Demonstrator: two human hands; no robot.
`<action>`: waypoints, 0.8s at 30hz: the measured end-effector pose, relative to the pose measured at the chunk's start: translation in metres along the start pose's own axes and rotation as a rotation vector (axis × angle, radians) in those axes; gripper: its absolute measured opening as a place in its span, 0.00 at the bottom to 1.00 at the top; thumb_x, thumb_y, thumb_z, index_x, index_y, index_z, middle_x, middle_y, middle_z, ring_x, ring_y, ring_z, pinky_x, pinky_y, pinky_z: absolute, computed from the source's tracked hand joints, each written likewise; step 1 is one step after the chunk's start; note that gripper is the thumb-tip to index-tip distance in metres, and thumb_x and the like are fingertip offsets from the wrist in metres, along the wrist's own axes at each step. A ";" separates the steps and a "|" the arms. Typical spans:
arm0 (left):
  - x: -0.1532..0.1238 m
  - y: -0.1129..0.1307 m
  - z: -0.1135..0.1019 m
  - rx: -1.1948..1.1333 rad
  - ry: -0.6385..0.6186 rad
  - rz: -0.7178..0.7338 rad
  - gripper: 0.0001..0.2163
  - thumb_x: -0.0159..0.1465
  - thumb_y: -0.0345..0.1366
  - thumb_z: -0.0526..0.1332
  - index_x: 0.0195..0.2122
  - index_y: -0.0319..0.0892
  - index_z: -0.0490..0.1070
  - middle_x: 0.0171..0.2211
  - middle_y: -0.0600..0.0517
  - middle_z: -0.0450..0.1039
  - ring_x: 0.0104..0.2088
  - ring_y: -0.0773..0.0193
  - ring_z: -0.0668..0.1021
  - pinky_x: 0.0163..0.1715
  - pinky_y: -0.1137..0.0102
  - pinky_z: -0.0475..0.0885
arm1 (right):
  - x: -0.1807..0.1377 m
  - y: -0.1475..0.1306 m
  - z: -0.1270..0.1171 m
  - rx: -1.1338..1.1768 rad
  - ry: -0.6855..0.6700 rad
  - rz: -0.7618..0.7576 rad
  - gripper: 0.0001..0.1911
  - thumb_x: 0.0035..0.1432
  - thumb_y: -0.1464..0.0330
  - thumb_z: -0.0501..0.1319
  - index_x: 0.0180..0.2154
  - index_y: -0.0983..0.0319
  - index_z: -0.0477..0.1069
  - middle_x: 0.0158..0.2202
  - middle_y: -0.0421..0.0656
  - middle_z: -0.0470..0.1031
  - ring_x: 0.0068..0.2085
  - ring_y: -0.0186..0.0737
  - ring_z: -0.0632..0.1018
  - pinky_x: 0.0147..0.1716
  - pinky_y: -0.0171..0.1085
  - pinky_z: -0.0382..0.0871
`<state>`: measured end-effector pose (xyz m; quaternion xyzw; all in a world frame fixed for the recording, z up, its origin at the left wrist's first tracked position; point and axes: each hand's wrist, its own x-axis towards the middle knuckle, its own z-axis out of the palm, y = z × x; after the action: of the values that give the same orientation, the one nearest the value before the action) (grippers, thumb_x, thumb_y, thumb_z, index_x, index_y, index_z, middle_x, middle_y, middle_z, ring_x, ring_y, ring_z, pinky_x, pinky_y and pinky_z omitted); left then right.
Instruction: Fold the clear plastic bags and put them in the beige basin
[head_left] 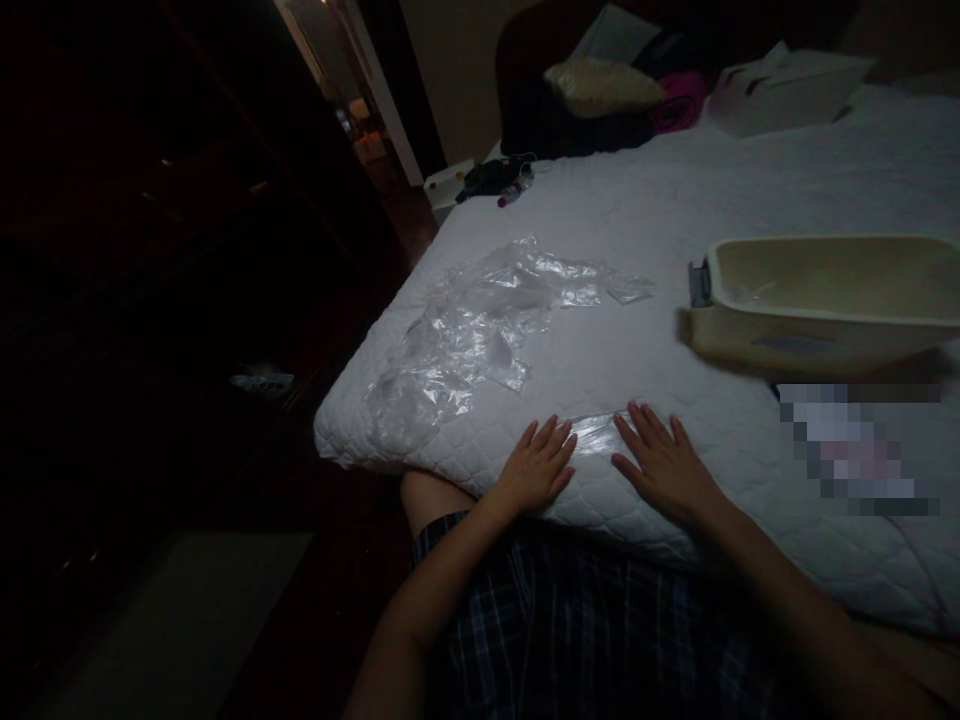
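Observation:
On the white quilted bed cover, a clear plastic bag [596, 433] lies flat in front of me. My left hand [537, 466] rests with spread fingers at its left end. At the right end, my right hand [666, 462] is spread out too, fingertips on or beside the plastic. Neither hand grips anything. Beyond my left hand lies a loose heap of clear plastic bags [480, 335], crumpled and overlapping.
A cream plastic bin [810, 340] sits on the bed to the right, near a blurred-out flat object [855, 450] with a cable. Farther back are a white box [787, 95], a filled bag [604, 87] and a pink roll [679, 100]. The bed's left edge borders dark floor.

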<state>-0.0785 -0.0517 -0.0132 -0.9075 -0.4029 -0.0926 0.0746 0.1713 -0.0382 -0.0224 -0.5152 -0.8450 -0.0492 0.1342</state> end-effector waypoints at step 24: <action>-0.008 0.015 0.015 -0.045 0.127 -0.185 0.25 0.65 0.40 0.52 0.62 0.39 0.54 0.64 0.43 0.53 0.64 0.51 0.56 0.60 0.52 0.58 | 0.011 -0.028 -0.011 0.132 0.278 -0.380 0.21 0.60 0.78 0.50 0.54 0.65 0.67 0.48 0.52 0.75 0.49 0.45 0.75 0.46 0.45 0.71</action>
<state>-0.0713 -0.0647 -0.0304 -0.8601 -0.4772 -0.1655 0.0709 0.1441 -0.0445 -0.0070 -0.3253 -0.9016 -0.0886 0.2709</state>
